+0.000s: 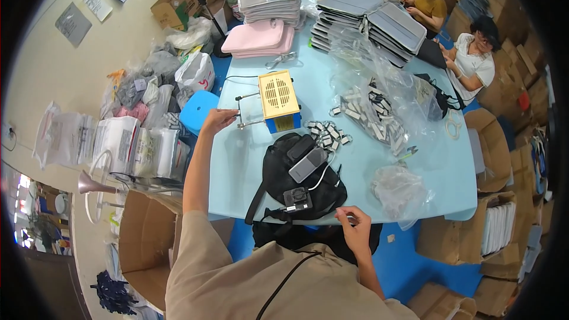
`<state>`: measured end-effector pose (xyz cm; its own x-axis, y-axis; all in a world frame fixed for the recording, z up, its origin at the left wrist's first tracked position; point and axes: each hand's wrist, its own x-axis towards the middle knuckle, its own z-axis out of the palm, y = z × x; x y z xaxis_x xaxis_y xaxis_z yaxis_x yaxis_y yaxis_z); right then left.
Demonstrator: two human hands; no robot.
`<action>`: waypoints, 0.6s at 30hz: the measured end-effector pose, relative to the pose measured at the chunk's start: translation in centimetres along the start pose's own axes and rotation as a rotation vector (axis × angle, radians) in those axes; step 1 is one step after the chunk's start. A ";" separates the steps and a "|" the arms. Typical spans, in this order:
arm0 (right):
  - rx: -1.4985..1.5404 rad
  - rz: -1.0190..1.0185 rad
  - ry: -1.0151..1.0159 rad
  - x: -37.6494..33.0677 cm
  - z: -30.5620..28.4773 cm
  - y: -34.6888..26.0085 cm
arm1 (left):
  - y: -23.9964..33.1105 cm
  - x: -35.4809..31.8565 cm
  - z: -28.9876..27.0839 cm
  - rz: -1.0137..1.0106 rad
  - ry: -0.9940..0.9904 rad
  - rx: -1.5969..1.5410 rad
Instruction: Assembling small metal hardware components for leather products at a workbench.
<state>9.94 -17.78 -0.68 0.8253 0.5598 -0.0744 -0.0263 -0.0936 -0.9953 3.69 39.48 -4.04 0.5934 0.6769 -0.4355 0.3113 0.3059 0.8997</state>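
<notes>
At the table's left edge, my left hand [220, 120] reaches out with its fingers pressed together. Its fingertips are at the metal prongs [251, 123] that stick out from a yellow and blue box-shaped device [278, 96] with a round vent grille. Anything in those fingers is too small to make out. My right hand [355, 228] is curled in a pinch above the table's front edge, and what it may hold is hidden. Between my hands lies a black backpack [274, 172], with a grey power bank [308, 165] and a small black fan [297, 199] on top.
Small black-and-white pieces [329, 135] lie beside the device, with more in a clear plastic bag [379, 115]. Stacked grey cases [367, 21] and pink cases [259, 37] stand at the back. A blue stool [200, 111] and open carton [145, 243] are left. People sit at right.
</notes>
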 end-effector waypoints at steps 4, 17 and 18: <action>0.004 0.005 0.001 -0.3 -0.2 0.3 | -0.2 0.0 0.1 0.018 -0.004 0.041; 0.008 0.004 -0.010 -0.3 -0.4 0.4 | 0.0 -0.6 0.1 0.053 -0.007 0.094; 0.008 0.006 -0.013 -0.3 -0.4 0.3 | 0.0 -0.7 0.3 0.053 0.002 0.108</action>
<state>9.90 -18.33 -0.96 0.8177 0.5699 -0.0811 -0.0359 -0.0902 -0.9953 3.52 38.85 -3.75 0.6097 0.6918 -0.3870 0.3577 0.1956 0.9131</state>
